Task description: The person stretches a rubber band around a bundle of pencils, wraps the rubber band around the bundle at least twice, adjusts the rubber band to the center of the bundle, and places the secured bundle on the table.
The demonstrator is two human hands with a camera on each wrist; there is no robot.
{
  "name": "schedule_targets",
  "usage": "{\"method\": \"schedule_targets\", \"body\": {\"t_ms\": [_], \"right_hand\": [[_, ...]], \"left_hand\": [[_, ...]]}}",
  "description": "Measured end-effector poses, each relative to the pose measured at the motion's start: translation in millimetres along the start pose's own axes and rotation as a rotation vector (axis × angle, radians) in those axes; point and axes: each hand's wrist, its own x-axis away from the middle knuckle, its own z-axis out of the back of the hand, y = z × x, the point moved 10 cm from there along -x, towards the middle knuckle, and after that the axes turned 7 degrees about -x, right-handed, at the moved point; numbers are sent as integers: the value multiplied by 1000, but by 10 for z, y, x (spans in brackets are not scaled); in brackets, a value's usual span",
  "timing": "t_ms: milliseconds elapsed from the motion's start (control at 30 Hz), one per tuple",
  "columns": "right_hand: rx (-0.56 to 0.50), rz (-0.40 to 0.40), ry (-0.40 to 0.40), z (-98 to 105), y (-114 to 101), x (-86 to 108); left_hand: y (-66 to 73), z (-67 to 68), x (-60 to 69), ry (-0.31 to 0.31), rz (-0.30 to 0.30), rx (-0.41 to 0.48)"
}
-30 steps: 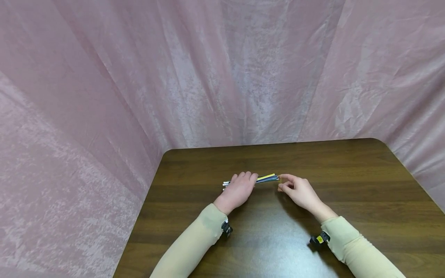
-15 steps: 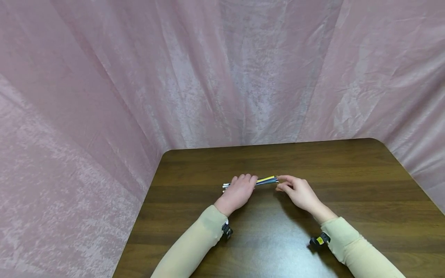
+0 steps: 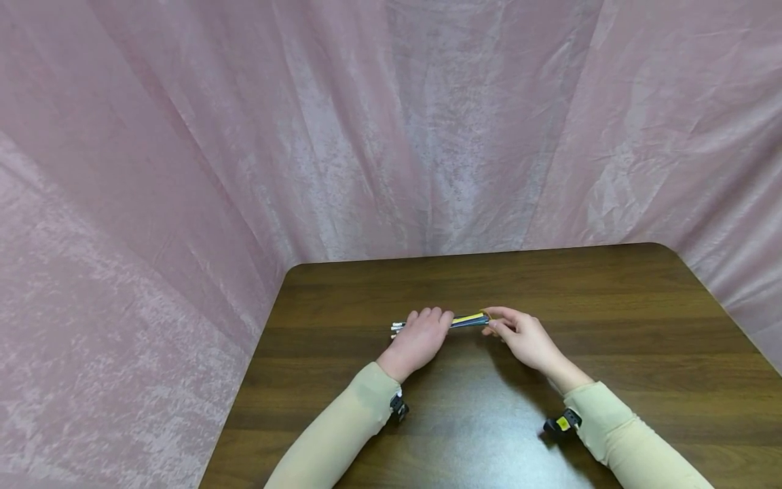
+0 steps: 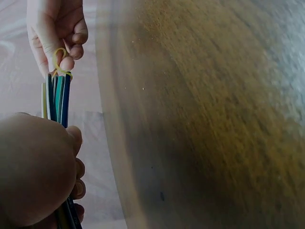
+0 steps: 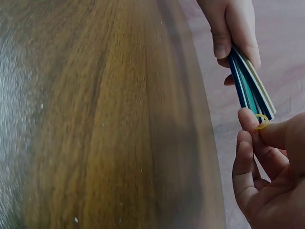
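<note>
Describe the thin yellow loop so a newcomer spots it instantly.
At the brown wooden table, the left hand grips a bundle of slim multicoloured sticks. At the end nearest the right hand is the thin yellow loop, curved where the sticks are straight.

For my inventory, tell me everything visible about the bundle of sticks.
The bundle is several slim, straight, pencil-like sticks in dark blue, teal, yellow and white; their material is unclear. It runs roughly crosswise over the table, gripped by the left hand. Whitish ends poke out on one side; at the other, a thin yellow loop held by the right hand is at the tips; whether it encircles any is unclear.
</note>
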Motion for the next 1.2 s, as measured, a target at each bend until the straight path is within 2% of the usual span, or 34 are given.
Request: {"method": "schedule_targets", "body": {"t_ms": [133,233,400,533,633,700,767,833,933,1000,1067,1133,1200], "right_hand": [[11,20,3,-20,-61,5],[129,110,26,-50,-189,19],[467,388,141,-168,-532,121],[622,602,229,-273,-745,236],[673,704,313,-275,-822,313],[675,735,360,-249,-845,346],[638,752,365,-237,-851,358],[568,740,320,-256,-837,340],[412,655,198,-316,-757,269],[252,531,101,-353,-642,196],[34,371,3,-387,-485,116],[-189,203,-69,-416,-317,48],[-338,70,-113,-447,-187,-4]], "left_hand": [[20,7,4,12,-8,-79],[30,18,7,32,-7,-130],[78,38,3,84,-14,-214],[121,50,-16,124,-7,-259],[138,61,-28,142,10,-261],[147,75,-30,154,17,-261],[142,93,-32,159,22,-253],[109,99,-41,135,32,-202],[14,94,-70,67,59,-15],[-64,84,-89,12,85,148],[-117,109,-103,-16,96,288],[-140,145,-114,-30,91,397],[-131,190,-121,-38,73,477]]}}
